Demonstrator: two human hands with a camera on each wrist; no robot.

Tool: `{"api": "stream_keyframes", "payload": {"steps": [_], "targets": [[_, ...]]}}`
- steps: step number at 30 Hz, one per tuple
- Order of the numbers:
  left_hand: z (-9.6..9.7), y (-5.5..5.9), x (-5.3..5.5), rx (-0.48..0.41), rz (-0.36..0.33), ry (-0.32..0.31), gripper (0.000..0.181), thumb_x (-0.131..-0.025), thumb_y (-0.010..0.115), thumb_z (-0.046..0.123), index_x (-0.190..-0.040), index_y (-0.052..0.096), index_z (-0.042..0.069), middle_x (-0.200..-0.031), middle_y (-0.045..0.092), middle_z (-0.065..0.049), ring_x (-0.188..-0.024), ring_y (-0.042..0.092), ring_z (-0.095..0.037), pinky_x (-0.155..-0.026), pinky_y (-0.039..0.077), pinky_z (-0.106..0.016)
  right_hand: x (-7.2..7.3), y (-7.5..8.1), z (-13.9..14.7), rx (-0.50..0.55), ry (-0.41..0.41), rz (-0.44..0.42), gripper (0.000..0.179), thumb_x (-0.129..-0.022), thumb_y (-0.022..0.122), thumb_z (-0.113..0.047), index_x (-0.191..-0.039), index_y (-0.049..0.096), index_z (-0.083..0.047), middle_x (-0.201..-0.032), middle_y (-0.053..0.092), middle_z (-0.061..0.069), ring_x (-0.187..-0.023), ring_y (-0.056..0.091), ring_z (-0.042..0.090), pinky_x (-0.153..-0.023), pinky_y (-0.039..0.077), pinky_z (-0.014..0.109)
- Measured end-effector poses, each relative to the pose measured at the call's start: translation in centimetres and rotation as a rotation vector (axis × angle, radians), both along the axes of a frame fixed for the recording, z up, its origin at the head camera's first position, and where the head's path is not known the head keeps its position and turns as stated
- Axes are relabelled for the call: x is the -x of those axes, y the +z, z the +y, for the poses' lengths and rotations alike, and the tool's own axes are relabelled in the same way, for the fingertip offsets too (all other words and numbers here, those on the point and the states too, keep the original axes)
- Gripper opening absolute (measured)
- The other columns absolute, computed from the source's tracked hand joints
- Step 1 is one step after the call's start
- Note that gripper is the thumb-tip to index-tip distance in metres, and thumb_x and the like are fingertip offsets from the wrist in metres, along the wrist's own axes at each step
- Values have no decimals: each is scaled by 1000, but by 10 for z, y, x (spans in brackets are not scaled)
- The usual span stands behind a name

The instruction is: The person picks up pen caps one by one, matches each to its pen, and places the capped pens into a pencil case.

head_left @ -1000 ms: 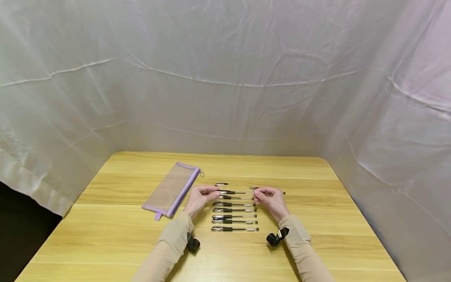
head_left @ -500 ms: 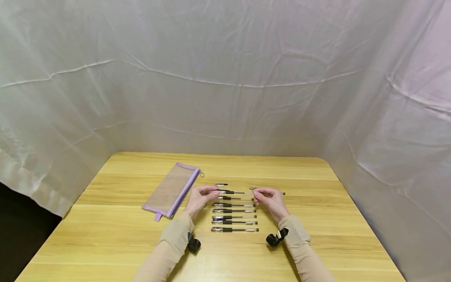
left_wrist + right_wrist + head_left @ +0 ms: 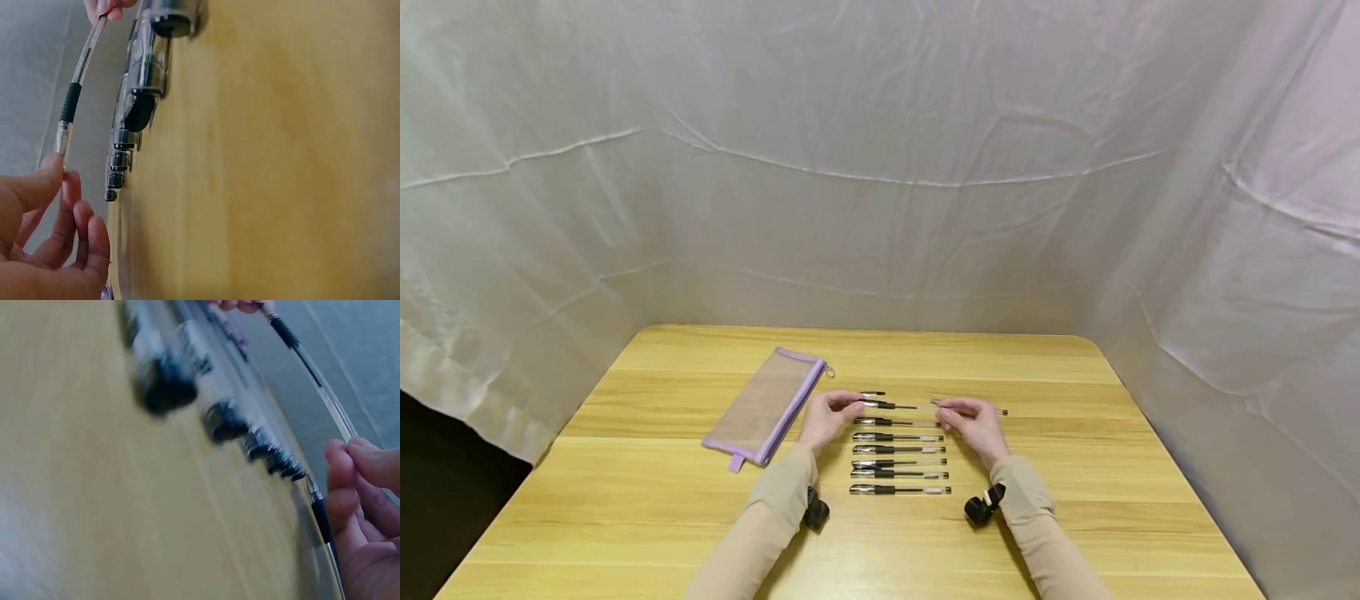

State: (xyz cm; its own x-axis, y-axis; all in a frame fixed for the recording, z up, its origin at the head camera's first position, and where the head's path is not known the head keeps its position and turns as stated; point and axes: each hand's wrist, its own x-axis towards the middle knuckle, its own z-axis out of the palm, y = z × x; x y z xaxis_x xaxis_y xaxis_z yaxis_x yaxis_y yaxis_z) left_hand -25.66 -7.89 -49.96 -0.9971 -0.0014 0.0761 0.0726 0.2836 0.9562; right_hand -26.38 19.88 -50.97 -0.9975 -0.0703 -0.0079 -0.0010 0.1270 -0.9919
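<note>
A clear-barrelled gel pen with a black grip is held crosswise between both hands, above the far end of a row of similar pens. At the end beyond the black grip, the thumb and fingertips of my left hand pinch it. My right hand pinches the clear barrel near the other end. In the left wrist view the held pen hangs off to the side of the capped pens. Beside my right hand lies an uncapped pen, partly covered by the fingers.
A loose pen cap lies just beyond the held pen. On the left is a mesh zip pouch with purple edging. The wooden table is enclosed by hanging pale cloth.
The held pen and my left hand have risen slightly, away from the row, and a wider gap shows between it and the pen below. My right hand has shifted only slightly.
</note>
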Motion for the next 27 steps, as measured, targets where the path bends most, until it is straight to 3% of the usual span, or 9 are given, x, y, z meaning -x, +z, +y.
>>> {"api": "stream_keyframes", "payload": {"steps": [4,13,22,27], "targets": [[1,2,2,106,28,3,16,-89,74,6,-104,77,0,-100,77,-18,-86,70,-23,-75,54,-29,2,-2,-2,-187,-39,64,22,-89,73,-2,-109,73,6,-98,76,21,-70,63,6,-66,52,18],[6,6,5,245,-50,51,14,-88,76,8,-101,78,2,-94,77,-13,-81,67,-18,-73,52,-28,2,2,-7,-404,-27,151,16,-90,72,-3,-104,77,2,-88,76,19,-68,63,10,-66,51,20],[6,9,5,311,-62,60,10,-88,76,10,-96,78,5,-89,76,-10,-80,65,-18,-73,50,-30,5,2,-11,-452,-28,139,15,-91,71,-3,-104,78,1,-93,77,19,-69,66,11,-68,52,21],[6,7,5,313,-73,70,16,-88,75,7,-104,77,3,-95,76,-13,-87,67,-24,-82,54,-38,6,1,-10,-448,-19,130,18,-91,69,-1,-107,76,2,-97,77,21,-69,67,12,-66,52,20]]}}
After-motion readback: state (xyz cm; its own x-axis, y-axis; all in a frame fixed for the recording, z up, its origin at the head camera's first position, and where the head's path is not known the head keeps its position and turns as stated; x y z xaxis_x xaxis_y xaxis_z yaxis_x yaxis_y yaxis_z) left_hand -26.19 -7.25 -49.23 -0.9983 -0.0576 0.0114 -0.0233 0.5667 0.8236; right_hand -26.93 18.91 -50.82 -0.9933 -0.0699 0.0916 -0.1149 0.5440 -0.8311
